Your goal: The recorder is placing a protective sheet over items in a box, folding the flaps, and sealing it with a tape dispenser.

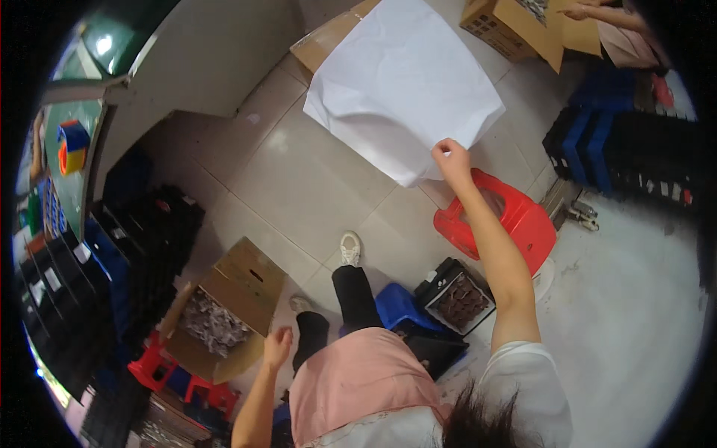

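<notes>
A large white sheet [407, 71] is spread out ahead of me, partly over a cardboard box [328, 43]. Its near right edge is pinched between the thumb and fingers of my right hand [452, 160], with that arm stretched forward. The near edge is lifted and slightly curled. My left hand [277, 346] hangs low on the left, holding nothing I can see, its fingers loosely bent and a little apart from the thumb. Beside it stands an open cardboard box [250, 280] filled with many small greyish pieces [213, 322].
Below my right forearm is a red plastic stool [529, 228]. A black crate of brown pieces [461, 300] sits near my legs. Stacked black and blue crates [620, 153] stand at right, more crates [67, 287] at left. Someone's hand [579, 11] reaches over another box [504, 33].
</notes>
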Demonstrator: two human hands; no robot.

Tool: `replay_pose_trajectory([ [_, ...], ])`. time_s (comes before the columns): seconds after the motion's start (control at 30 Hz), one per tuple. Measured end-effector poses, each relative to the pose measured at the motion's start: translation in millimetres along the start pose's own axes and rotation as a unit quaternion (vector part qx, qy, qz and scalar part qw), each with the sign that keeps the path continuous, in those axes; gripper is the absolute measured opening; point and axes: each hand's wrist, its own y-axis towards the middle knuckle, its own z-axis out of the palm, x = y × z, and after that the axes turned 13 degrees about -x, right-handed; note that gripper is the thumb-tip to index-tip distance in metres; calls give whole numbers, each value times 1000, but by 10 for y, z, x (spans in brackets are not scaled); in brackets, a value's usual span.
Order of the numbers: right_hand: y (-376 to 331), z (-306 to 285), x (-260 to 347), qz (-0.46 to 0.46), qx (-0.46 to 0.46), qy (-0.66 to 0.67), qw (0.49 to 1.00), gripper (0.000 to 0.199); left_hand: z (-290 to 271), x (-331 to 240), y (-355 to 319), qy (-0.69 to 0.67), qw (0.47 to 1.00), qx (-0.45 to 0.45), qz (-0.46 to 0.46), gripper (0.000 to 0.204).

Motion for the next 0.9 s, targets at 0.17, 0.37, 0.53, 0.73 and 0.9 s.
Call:
replay_pose_trajectory([
  [0.17,169,-239,279,72,33,72,994,18,742,-1558,709,-30,991,9,127,32],
  [0.37,174,-375,482,166,145,120,968,21,1599,-3536,1573,-209,943,41,255,36],
  [0.53,265,-404,395,209,206,158,943,26,2030,-4154,1622,-204,936,121,260,39],
  [0.73,290,-357,307,233,188,185,936,27,2239,-4015,1499,-223,937,165,213,34],
  [0.9,278,-305,258,259,159,198,932,23,2461,-3957,1407,-216,944,116,222,26],
])
